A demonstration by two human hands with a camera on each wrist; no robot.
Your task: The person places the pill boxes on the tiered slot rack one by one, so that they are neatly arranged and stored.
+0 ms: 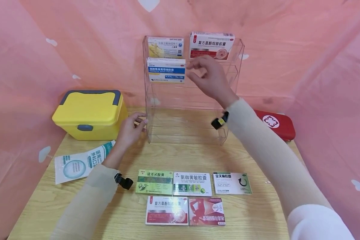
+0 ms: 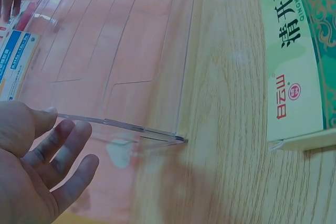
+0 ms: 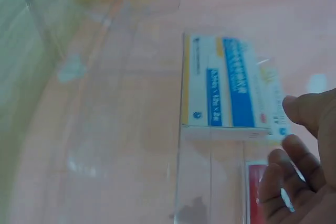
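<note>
Pink cloth (image 1: 114,36) with pale hearts (image 1: 149,4) covers the frame's top and sides; wood-grain surface (image 1: 183,156) at lower centre.

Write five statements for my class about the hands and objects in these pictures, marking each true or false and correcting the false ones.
1. The person's bare right hand is raised near the white cardboard box with blue bands. True.
2. The right hand grips that box. False: it holds nothing, its thumb and fingers apart.
3. The yellow lidded plastic box with a grey handle stands left of the clear plastic tiered rack. True.
4. The rack's lowest tier holds a row of boxes. False: only its upper tiers show any.
5. The person's bare left hand is at the rack's left side, lower than the right hand. True.
</note>
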